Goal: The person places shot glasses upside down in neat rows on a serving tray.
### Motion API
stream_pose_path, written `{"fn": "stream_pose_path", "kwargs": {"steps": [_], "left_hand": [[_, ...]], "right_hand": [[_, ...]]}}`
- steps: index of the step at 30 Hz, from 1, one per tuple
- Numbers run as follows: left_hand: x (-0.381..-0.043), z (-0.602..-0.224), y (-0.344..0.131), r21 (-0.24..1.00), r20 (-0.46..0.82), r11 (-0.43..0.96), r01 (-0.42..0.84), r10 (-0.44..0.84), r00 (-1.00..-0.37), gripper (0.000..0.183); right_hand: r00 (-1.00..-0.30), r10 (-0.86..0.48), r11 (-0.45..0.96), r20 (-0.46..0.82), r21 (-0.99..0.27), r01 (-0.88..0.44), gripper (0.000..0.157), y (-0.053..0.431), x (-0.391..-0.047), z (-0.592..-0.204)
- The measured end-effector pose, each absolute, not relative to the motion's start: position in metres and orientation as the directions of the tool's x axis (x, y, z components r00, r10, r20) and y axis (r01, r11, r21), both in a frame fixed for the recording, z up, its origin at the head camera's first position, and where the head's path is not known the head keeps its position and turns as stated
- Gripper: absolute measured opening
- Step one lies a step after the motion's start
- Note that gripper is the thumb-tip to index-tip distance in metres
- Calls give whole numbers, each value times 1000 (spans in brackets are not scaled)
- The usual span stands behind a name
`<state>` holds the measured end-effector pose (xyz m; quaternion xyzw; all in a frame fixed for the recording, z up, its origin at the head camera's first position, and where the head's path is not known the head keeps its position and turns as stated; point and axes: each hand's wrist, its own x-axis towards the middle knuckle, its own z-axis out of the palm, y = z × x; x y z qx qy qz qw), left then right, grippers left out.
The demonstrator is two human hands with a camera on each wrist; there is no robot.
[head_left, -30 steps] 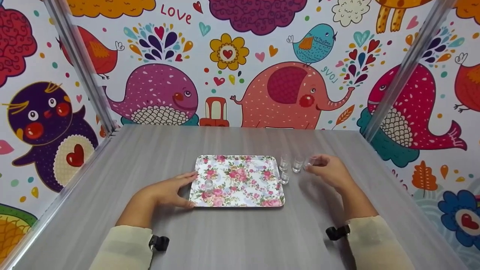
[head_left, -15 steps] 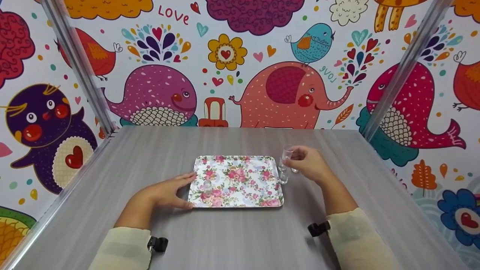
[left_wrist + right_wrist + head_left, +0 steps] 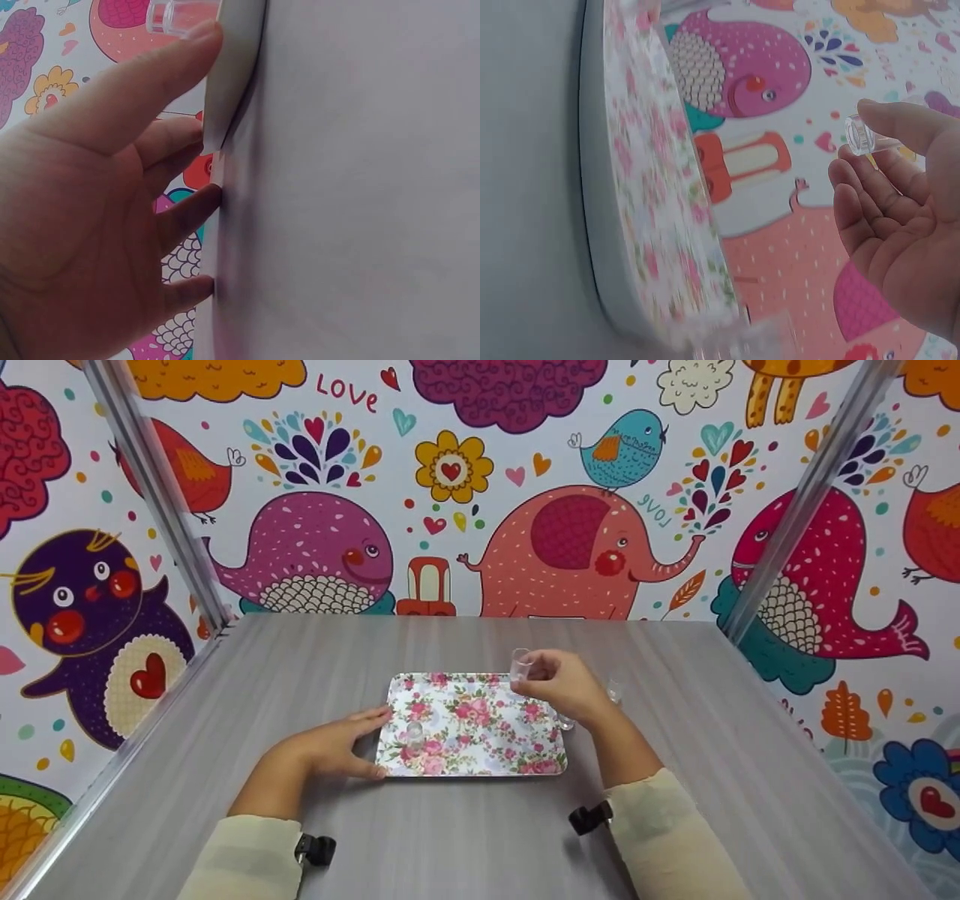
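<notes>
Clear glass (image 3: pixel 520 666), pinched in your right grip (image 3: pixel 564 682), has moved left from beside floral tray (image 3: pixel 480 746) to above its far right part; your left grip (image 3: pixel 337 746), spread wide, stays touching tray's left edge.

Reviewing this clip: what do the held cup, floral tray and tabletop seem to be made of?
Held cup: clear, shiny glass or plastic; the background shows through.
Floral tray: smooth, probably hard plastic such as melamine, judging by its printed face and plain pale sides.
Tabletop: likely wood-look laminate, fairly matt, with soft grey streaks; real wood remains possible.
</notes>
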<state>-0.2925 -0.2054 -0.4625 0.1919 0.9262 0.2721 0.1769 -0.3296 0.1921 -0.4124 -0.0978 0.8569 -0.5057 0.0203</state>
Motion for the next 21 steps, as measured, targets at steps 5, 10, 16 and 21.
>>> {"fn": "stream_pose_path", "kwargs": {"steps": [5,10,16,21], "left_hand": [[-292,-464,-205,570,-223,782,253,443,-868,105],[-294,-465,-205,582,-212,767,269,463,-861,105],[-294,-465,-206,591,-208,761,268,465,-861,105],[-293,-464,-205,591,-211,764,261,459,-863,105]], "right_hand": [[-965,-252,419,78,-890,-182,33,168,-327,-410],[-948,-302,371,100,-904,-213,30,147,-325,-409],[-933,-346,346,100,-911,-226,32,126,-323,-412],[-927,-368,359,80,-907,-221,27,118,-321,-419]]}}
